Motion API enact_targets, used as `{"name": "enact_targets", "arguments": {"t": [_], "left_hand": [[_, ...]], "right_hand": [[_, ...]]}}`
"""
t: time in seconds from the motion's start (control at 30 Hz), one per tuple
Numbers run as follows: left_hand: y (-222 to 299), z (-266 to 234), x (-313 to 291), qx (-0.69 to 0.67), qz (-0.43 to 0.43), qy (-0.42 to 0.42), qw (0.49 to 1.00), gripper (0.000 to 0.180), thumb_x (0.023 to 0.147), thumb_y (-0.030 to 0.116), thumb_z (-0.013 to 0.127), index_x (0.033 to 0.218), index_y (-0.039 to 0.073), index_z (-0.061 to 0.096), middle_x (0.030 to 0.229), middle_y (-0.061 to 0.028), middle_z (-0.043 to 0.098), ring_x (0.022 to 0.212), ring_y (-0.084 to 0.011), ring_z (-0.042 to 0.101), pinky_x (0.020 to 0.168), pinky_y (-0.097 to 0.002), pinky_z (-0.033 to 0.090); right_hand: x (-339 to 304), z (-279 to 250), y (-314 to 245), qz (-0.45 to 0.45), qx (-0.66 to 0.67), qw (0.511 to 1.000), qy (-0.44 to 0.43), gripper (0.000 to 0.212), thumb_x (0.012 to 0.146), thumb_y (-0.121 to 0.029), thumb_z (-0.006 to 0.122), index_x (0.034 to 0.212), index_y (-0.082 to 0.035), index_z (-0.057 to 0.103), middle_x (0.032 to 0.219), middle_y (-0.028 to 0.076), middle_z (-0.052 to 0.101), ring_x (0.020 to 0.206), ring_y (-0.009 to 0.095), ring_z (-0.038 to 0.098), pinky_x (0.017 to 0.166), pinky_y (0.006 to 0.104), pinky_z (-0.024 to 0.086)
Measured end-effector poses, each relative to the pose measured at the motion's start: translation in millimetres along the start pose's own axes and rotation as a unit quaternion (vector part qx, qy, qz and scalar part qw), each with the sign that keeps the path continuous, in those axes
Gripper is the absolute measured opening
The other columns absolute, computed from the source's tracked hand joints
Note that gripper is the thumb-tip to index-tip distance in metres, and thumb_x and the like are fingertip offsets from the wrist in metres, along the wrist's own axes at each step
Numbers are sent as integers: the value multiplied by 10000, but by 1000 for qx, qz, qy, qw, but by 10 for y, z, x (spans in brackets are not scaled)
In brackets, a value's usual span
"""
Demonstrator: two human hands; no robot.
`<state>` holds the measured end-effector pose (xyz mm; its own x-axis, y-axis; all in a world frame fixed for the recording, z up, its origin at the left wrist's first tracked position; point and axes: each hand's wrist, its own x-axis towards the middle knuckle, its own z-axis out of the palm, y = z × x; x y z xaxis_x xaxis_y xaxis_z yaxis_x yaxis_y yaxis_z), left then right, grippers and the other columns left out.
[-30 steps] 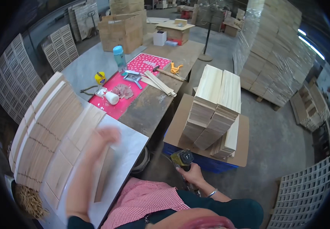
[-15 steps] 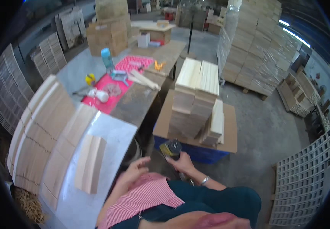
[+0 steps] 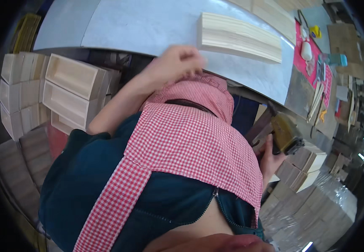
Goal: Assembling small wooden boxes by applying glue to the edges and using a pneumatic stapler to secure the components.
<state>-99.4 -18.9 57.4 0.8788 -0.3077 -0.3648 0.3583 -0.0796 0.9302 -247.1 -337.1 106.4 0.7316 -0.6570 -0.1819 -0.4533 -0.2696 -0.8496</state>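
My right hand (image 3: 270, 158) is wrapped round a yellow-and-black nail gun (image 3: 285, 132), held off to my right beside the checked apron (image 3: 190, 143). My left hand (image 3: 181, 63) hovers near the front edge of the table (image 3: 135, 29), its fingers loosely bent and smeared by motion, with nothing visible in them. Just past those fingers, a bundle of pale wooden strips (image 3: 240, 38) lies on the white tabletop. The two hands are well apart.
Open wooden boxes (image 3: 70, 75) are stacked on the left. More timber (image 3: 270, 8) stands along the table's far side. A pink sheet (image 3: 310, 63) bears a white bottle (image 3: 306, 51), close to a blue bottle (image 3: 337, 59). Stacked wood blocks (image 3: 301, 166) stand at right.
My view has swung left and down, bringing the boxes into sight. The nail gun stays in my right hand and now sits beside the apron; my left hand is nearer the wooden strips.
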Motion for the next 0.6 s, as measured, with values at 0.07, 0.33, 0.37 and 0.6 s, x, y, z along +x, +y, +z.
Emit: {"name": "enact_targets", "arguments": {"t": [0.07,0.33,0.37,0.6], "left_hand": [[-259,-259,181,-32,66,94,993,176,950,213,676,908,51,621,776,-22,596,697,-97,560,682,-222,495],[-494,-185,894,7,105,208,972,432,837,356,767,1006,7,576,902,-114,630,716,-194,626,666,-274,529],[-476,-185,948,-1,102,210,972,432,837,356,767,1006,7,576,902,-114,630,716,-194,626,666,-274,529],[-358,-228,1077,31,95,202,974,423,803,322,772,964,-7,560,853,-114,625,680,-217,614,654,-305,529]], "right_hand": [[61,130,-316,-40,-25,998,-37,331,900,-171,757,1118,33,615,612,35,581,418,90,465,384,219,380],[476,1133,-1517,-122,-114,950,-266,270,889,-177,765,1008,38,653,580,31,577,421,92,495,391,220,390],[518,1263,-1617,-130,-119,945,-276,269,885,-186,772,988,36,659,581,34,580,423,94,503,389,222,398],[800,1853,-1999,-183,-203,894,-355,234,947,-191,720,993,25,641,565,27,554,404,94,470,375,212,389]]}}
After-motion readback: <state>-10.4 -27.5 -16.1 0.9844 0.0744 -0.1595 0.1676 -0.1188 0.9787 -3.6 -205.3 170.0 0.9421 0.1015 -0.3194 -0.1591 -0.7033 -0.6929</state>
